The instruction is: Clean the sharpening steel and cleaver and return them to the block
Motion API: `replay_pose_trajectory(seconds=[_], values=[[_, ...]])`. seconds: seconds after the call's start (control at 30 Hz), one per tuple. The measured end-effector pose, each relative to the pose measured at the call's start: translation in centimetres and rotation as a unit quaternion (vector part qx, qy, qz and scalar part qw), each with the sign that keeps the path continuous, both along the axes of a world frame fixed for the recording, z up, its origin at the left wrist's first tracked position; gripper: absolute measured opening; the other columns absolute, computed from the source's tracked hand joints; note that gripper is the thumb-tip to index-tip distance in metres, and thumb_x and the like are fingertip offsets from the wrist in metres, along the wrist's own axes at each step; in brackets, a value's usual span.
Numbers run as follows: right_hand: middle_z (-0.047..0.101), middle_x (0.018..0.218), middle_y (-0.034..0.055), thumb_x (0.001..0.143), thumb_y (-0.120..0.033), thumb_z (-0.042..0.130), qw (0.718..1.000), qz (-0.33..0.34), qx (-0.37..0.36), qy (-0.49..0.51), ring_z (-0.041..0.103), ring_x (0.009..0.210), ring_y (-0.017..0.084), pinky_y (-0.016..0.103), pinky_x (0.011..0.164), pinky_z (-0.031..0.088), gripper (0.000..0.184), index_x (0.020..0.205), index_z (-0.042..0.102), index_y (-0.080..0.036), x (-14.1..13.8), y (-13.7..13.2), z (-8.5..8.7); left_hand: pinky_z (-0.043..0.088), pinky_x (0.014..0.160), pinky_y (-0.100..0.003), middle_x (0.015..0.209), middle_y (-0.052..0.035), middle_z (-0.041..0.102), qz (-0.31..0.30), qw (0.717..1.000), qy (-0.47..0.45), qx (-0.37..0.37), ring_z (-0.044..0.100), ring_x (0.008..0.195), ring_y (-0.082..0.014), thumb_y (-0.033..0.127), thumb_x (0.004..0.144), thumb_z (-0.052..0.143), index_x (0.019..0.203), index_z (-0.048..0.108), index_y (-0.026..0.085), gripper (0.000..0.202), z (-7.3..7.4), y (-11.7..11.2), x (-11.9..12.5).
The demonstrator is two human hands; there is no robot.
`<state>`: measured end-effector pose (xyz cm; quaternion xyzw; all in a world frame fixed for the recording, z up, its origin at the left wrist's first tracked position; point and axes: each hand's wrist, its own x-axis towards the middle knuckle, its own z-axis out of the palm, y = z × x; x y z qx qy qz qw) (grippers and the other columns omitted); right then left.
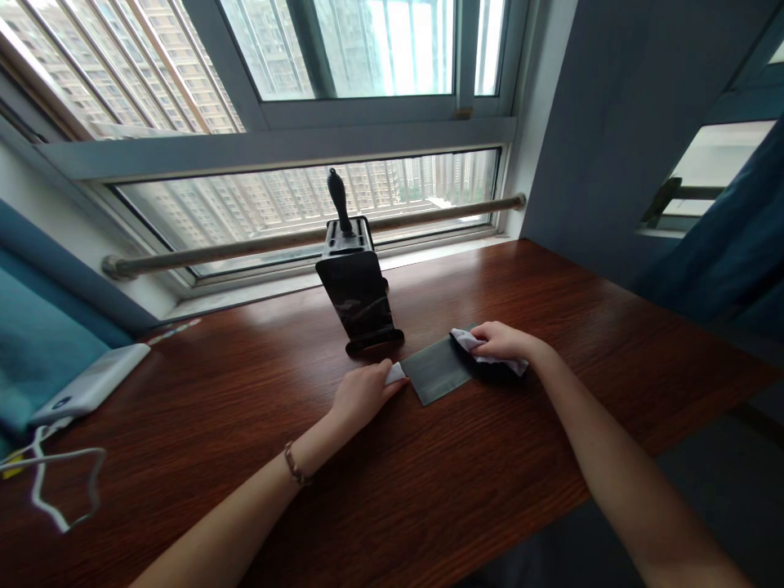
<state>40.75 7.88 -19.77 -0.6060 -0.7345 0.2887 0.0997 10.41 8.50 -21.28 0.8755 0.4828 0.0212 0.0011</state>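
A wide grey cleaver blade (pixel 438 371) lies flat on the dark wooden table (pixel 245 425), just in front of a black knife block (pixel 360 302). My left hand (pixel 361 394) is closed over the cleaver's handle, of which only a pale bit (pixel 395 373) shows beside my fingers. My right hand (pixel 499 340) presses a crumpled white and dark cloth (pixel 483 357) onto the blade's right end, fingers curled over it. A bracelet circles my left wrist.
One black knife handle (pixel 339 200) sticks up from the block. A white power bank (pixel 91 384) and a white cable (pixel 55 482) lie at the table's left edge beside a blue curtain (pixel 37 343). A window with a metal rail (pixel 245 245) runs behind.
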Motion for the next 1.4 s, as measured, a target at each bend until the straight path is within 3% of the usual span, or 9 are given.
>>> replay_pose_trajectory(seconds=[0.2,0.4,0.47,0.67,0.77,0.87,1.17,1.3,1.4], values=[[0.063,0.076,0.005,0.077,-0.024,0.057,0.992,-0.079,0.09,-0.045,0.058,0.073,0.018,0.023,0.058,0.033,0.01,0.072,0.059,-0.015,-0.1,0.6,-0.7,0.025,0.053,-0.029,0.076,-0.0034,0.065,0.003,1.0,0.002,-0.003,0.061,0.069,-0.0221,0.062,0.086,0.032,0.083,0.05,0.021,0.044,0.1,-0.1,0.0],[0.062,0.081,0.0107,0.085,-0.031,0.046,0.965,-0.149,0.198,-0.091,0.057,0.073,0.023,0.029,0.059,0.031,0.02,0.084,0.058,-0.016,-2.8,0.2,-1.3,0.031,0.056,-0.029,0.079,-0.0049,0.065,0.01,1.0,0.005,-0.02,0.062,0.072,-0.0227,0.06,0.087,0.032,0.085,0.051,0.021,0.044,0.5,-0.4,0.1],[0.062,0.083,0.0073,0.085,-0.032,0.049,0.968,-0.108,0.218,-0.069,0.056,0.077,0.021,0.028,0.063,0.033,0.018,0.083,0.059,-0.017,-3.9,-0.1,-1.4,0.033,0.057,-0.029,0.081,-0.0053,0.066,0.016,0.999,0.007,-0.029,0.063,0.074,-0.0233,0.059,0.087,0.033,0.087,0.052,0.021,0.043,0.6,-0.4,0.3],[0.057,0.093,0.0043,0.083,-0.024,0.056,0.955,0.121,0.25,0.106,0.053,0.083,0.015,0.025,0.076,0.039,0.016,0.096,0.063,-0.018,-6.5,-1.2,-1.4,0.037,0.061,-0.029,0.086,-0.0064,0.066,0.016,0.999,-0.006,-0.042,0.063,0.079,-0.0238,0.055,0.087,0.037,0.093,0.053,0.02,0.039,0.9,-0.6,0.4],[0.056,0.1,0.004,0.084,-0.024,0.057,0.944,0.183,0.247,0.123,0.052,0.088,0.016,0.027,0.081,0.039,0.022,0.104,0.063,-0.021,-7.5,-1.7,-1.5,0.039,0.062,-0.029,0.091,-0.0064,0.067,0.003,0.999,-0.013,-0.037,0.064,0.08,-0.0242,0.052,0.088,0.039,0.102,0.052,0.02,0.037,0.8,-0.5,0.3],[0.056,0.1,0.0041,0.081,-0.025,0.061,0.942,0.198,0.245,0.113,0.051,0.09,0.017,0.027,0.082,0.039,0.023,0.103,0.063,-0.02,-8.0,-1.7,-1.8,0.039,0.062,-0.03,0.09,-0.0066,0.067,-0.004,1.0,-0.009,-0.029,0.064,0.08,-0.0249,0.052,0.088,0.039,0.102,0.052,0.02,0.037,0.6,-0.4,0.1],[0.06,0.091,0.0026,0.076,-0.019,0.063,0.976,0.036,0.21,0.035,0.054,0.085,0.018,0.025,0.073,0.037,0.018,0.094,0.064,-0.022,-6.2,-0.7,-1.3,0.035,0.057,-0.03,0.082,-0.0054,0.066,0.0,1.0,0.003,-0.021,0.064,0.076,-0.0246,0.057,0.087,0.035,0.089,0.053,0.02,0.041,0.5,-0.4,0.3],[0.064,0.09,0.0026,0.074,-0.023,0.063,0.984,-0.089,0.155,-0.015,0.057,0.085,0.02,0.025,0.067,0.035,0.025,0.099,0.063,-0.024,-3.6,-0.2,-0.8,0.034,0.057,-0.03,0.083,-0.0055,0.065,0.005,1.0,0.008,-0.023,0.063,0.076,-0.0237,0.056,0.087,0.036,0.089,0.052,0.02,0.04,0.8,-0.6,0.4],[0.064,0.09,0.0041,0.075,-0.028,0.062,0.97,-0.183,0.139,-0.074,0.058,0.084,0.022,0.025,0.06,0.033,0.022,0.097,0.061,-0.024,-1.9,0.3,-0.8,0.034,0.059,-0.029,0.084,-0.0058,0.065,0.016,0.999,0.013,-0.034,0.063,0.079,-0.0235,0.055,0.088,0.037,0.088,0.052,0.02,0.039,1.0,-0.6,0.5]])
